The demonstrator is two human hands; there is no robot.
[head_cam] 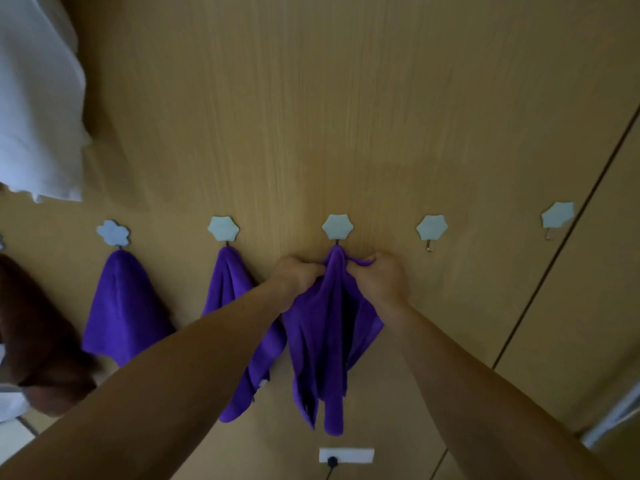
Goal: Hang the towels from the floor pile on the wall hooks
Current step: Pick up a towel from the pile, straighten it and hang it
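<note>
Both hands, left [298, 275] and right [375, 277], pinch the purple towel [325, 341] (hanging lengthwise straight down) beneath its hook [337, 227].

Both bare arms were stretched out ahead of the person, slanting in toward each other. The left forearm [180, 372] ran up from the lower left and the right forearm [485, 393] from the lower right, with both wrists fairly straight. The left grip [294, 276] and the right grip [377, 277] sat level and near each other, knuckles outward and fingers curled. Each pinched a bunch of the purple towel [329, 327] near its top, with only the cloth's narrow peak between them.
</note>
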